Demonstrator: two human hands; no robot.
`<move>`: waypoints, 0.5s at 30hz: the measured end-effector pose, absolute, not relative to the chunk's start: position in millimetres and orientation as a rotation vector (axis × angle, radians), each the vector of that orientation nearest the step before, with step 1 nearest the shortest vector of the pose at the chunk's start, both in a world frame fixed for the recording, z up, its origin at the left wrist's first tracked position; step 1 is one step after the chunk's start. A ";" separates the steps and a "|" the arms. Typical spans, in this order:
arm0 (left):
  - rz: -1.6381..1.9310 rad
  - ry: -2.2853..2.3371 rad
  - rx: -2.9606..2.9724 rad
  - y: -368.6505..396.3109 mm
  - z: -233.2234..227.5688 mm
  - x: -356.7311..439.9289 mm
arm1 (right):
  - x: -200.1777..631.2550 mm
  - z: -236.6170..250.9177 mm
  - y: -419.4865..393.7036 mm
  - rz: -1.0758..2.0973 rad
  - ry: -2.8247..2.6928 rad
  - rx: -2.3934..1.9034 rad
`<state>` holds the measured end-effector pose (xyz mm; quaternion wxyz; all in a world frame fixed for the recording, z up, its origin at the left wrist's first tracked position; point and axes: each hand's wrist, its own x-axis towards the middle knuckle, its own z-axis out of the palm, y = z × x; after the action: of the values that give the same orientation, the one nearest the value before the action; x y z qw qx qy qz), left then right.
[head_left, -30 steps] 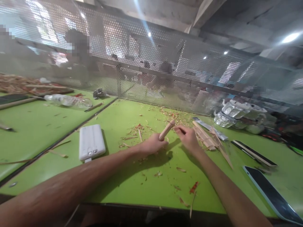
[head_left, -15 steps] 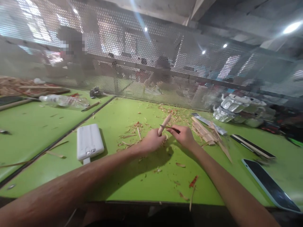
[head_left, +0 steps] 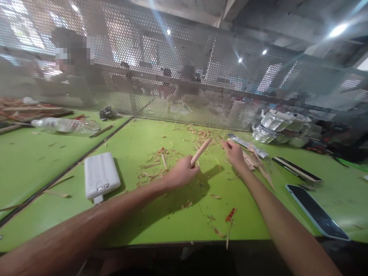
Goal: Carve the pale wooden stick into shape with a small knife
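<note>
the left hand (head_left: 184,171) has its grip wrapped round a wooden stick (head_left: 201,152), slanting above the green counter (head_left: 161,228); the right hand (head_left: 235,154), just apart, curls its fingers (whether around anything, i cannot tell). shavings (head_left: 163,151) lie scattered.

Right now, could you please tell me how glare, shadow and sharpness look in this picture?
In the head view, a ceiling light glares at upper right; in that view, people behind the perforated screen look hazy; there too, a soft shadow lies on the green table below the left hand and wooden stick.
</note>
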<state>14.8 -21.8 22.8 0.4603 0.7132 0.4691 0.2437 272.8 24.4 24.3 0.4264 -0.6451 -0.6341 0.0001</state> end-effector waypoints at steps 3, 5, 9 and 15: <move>0.593 1.172 1.686 -21.0 25.6 13.1 | 265.9 31.1 20.4 0.165 -1.489 -1.498; 0.593 1.214 1.647 -18.8 28.0 10.9 | 250.0 35.4 12.3 0.228 -1.553 -1.432; 0.636 1.189 1.575 -13.8 29.6 7.1 | 212.7 35.7 -6.3 0.375 -1.913 -1.369; 0.773 0.995 1.448 -9.0 19.0 9.6 | 192.5 25.9 -12.1 0.135 -2.088 -1.388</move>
<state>9.6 -9.0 19.0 0.5737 0.6178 0.4247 0.3300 192.5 -12.1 25.9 0.3101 -0.5255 -0.7906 0.0513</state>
